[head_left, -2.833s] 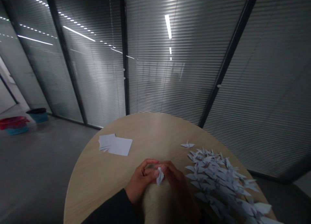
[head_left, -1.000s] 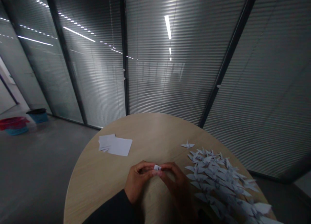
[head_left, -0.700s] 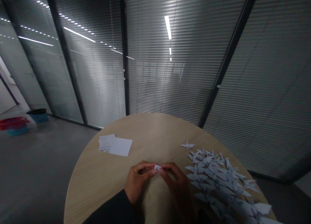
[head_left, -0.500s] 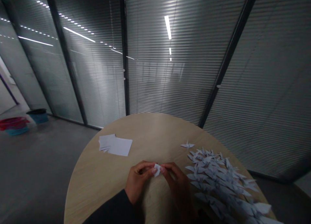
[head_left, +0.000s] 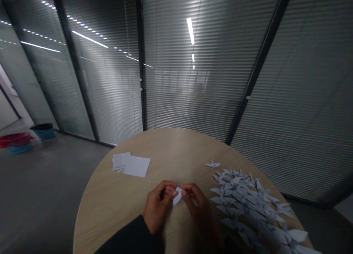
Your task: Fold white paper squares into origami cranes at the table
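Note:
Both hands meet low over the round wooden table [head_left: 171,147]. My left hand [head_left: 157,206] and my right hand [head_left: 197,206] pinch a small folded white paper piece [head_left: 177,196] between fingertips, thumbs and forefingers closed on it. The piece hangs point-down between the two hands, just above the tabletop. A dark sleeve covers my left forearm.
A heap of several folded white paper cranes [head_left: 248,206] spreads over the table's right side, one single crane [head_left: 212,164] apart at its far end. A small stack of square white sheets [head_left: 131,164] lies at left. Glass walls with blinds stand behind; coloured bins [head_left: 16,142] sit on the floor far left.
The paper piece was a longer strip hanging down, then was folded small and held flat between the fingertips; now it is tipped and points downward. Both hands stayed in place.

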The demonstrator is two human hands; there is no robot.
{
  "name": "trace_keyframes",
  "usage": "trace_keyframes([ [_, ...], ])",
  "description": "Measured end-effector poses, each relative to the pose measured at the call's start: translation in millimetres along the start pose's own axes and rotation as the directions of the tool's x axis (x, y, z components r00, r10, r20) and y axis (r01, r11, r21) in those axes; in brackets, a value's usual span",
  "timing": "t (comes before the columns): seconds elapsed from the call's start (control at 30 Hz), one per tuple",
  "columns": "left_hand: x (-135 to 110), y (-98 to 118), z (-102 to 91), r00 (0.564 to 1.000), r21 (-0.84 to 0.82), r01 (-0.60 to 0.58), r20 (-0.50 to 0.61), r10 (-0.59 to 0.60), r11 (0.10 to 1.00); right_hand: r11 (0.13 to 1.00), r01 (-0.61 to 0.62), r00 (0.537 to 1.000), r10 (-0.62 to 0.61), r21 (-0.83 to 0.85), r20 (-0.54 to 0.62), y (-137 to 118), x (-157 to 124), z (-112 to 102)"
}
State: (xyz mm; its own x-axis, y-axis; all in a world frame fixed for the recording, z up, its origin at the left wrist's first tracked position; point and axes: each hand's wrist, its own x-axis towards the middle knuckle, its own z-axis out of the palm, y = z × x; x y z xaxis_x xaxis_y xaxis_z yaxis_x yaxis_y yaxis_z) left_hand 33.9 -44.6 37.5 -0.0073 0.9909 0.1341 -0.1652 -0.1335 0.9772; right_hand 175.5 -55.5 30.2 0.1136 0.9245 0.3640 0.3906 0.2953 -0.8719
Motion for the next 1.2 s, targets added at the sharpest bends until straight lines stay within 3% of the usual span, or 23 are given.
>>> trace_keyframes([
  [0.27, -2, 1, 0.0, 1.0, 0.037, -0.013, 0.027, 0.012, 0.999, 0.999, -0.029, 0.998, 0.032, -0.037, 0.06, -2, 0, -3],
  [0.57, 2, -7, 3.4, 0.996, -0.092, 0.06, 0.064, -0.054, 0.994, 0.997, -0.063, 0.991, 0.057, 0.05, 0.124, 6, 6, -6],
  [0.77, 0, -8, 4.8, 0.957, -0.031, 0.175, 0.241, -0.163, 0.984, 0.994, -0.103, 0.994, 0.101, 0.04, 0.048, 5, 8, -7],
  [0.97, -2, -2, 4.4, 0.94, 0.013, 0.256, 0.232, -0.252, 0.967, 0.998, -0.063, 0.998, 0.062, 0.004, 0.02, 4, 5, -5],
  [1.2, -4, 7, 6.1, 0.933, 0.031, 0.287, 0.218, -0.287, 0.957, 0.993, -0.119, 0.993, 0.119, 0.0, 0.014, 5, 1, -1],
])
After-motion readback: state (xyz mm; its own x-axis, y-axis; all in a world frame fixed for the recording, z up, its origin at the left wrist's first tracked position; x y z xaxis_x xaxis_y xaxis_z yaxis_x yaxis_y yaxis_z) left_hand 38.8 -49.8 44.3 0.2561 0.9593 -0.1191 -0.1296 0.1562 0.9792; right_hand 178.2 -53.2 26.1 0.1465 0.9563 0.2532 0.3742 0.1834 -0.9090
